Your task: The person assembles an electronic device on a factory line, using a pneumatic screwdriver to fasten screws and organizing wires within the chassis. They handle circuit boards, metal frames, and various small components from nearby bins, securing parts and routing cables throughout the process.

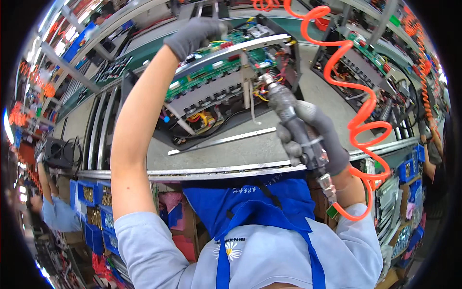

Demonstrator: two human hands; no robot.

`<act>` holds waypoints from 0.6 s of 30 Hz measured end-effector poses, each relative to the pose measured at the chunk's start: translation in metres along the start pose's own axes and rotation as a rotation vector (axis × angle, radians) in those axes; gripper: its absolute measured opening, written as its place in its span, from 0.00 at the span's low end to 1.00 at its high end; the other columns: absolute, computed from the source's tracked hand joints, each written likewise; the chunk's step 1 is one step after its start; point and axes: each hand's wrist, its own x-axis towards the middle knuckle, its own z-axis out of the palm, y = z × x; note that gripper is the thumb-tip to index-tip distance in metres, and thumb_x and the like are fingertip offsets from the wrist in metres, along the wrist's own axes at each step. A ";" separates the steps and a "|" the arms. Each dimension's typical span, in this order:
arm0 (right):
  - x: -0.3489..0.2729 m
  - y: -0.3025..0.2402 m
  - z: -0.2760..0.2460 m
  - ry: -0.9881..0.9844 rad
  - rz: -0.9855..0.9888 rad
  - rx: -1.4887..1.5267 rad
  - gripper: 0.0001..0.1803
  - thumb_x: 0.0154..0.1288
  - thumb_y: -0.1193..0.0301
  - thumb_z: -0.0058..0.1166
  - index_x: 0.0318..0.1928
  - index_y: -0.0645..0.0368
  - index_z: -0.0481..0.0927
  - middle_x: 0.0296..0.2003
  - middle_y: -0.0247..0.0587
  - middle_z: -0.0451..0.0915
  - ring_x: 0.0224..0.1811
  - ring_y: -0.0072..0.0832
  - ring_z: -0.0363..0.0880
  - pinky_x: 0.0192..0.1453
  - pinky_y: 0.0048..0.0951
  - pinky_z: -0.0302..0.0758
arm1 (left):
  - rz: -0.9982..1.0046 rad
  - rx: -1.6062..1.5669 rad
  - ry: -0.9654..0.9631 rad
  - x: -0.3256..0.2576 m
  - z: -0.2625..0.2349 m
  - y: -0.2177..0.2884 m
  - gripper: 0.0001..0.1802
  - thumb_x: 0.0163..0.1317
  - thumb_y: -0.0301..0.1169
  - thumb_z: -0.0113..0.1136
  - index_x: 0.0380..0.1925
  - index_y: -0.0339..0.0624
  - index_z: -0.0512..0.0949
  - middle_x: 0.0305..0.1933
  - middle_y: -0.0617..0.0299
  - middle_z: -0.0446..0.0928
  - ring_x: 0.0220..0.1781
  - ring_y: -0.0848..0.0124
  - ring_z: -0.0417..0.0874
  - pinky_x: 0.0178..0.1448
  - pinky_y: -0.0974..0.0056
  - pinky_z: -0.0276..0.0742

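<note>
My right hand (317, 127), in a grey glove, is wrapped round a pneumatic screwdriver (296, 123). The driver's tip slants up and left to the right side of an open electronics chassis (269, 103), near its coloured wires; I cannot tell whether it touches. Green circuit boards (207, 79) and a metal crossbar (240, 47) show inside the chassis. At the far side, my left hand (199, 36), also gloved in grey, reaches over the boards with its fingers curled together. What those fingers hold, if anything, is hidden and slightly blurred.
A coiled orange air hose (368, 113) hangs on the right and joins the driver's lower end. A second open chassis (370, 72) stands at the right. A loose metal strip (221, 140) lies before the chassis. Blue parts bins (88, 193) sit at the lower left, beyond the metal rail (216, 174).
</note>
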 end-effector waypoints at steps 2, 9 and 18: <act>-0.014 0.000 0.004 -0.040 -0.031 -0.068 0.30 0.65 0.49 0.50 0.56 0.60 0.70 0.29 0.37 0.77 0.22 0.19 0.75 0.22 0.23 0.78 | -0.097 -0.356 0.058 -0.005 -0.036 -0.006 0.23 0.65 0.26 0.52 0.60 0.33 0.72 0.47 0.51 0.80 0.46 0.68 0.83 0.47 0.70 0.81; -0.001 0.031 0.033 -0.333 0.079 -0.170 0.42 0.55 0.56 0.60 0.67 0.61 0.61 0.27 0.44 0.77 0.17 0.26 0.76 0.19 0.25 0.75 | -0.103 -0.299 0.118 -0.107 -0.082 -0.003 0.22 0.75 0.28 0.41 0.64 0.24 0.62 0.61 0.39 0.71 0.60 0.58 0.80 0.61 0.69 0.82; 0.032 0.053 0.087 -0.404 0.116 -0.207 0.38 0.60 0.58 0.60 0.66 0.60 0.61 0.25 0.39 0.76 0.18 0.23 0.76 0.20 0.24 0.74 | 0.026 -0.394 0.228 -0.167 -0.109 -0.026 0.22 0.74 0.23 0.38 0.62 0.17 0.57 0.65 0.30 0.62 0.69 0.45 0.67 0.71 0.62 0.75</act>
